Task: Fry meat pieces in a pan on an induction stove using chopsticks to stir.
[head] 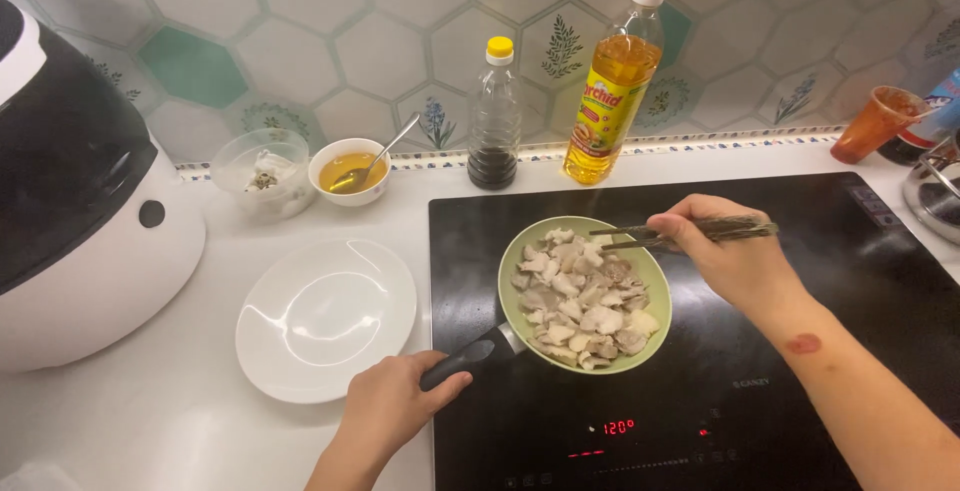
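On a white counter backed by hexagon tiles, the left hand [395, 406] grips the pan [585, 296] handle steady on the cooktop [800, 351] while the right hand [735, 251], closed on chopsticks [690, 233], reaches the meat [580, 301]; a plate [325, 316] waits left.

Two bare hands showed: the left hand [385, 406] near the bottom edge, the right hand [725, 251] further right. There was one small green frying pan with a black handle [520, 336], and one pair of dark chopsticks [690, 233]. Two clear plastic bottles with yellow caps stood at the far side: a short bottle of dark sauce [494, 116] and a taller bottle of golden oil [612, 86]. To the left lay one round white plate [325, 318], one white bowl of amber liquid [349, 171] and one clear plastic tub [262, 171].
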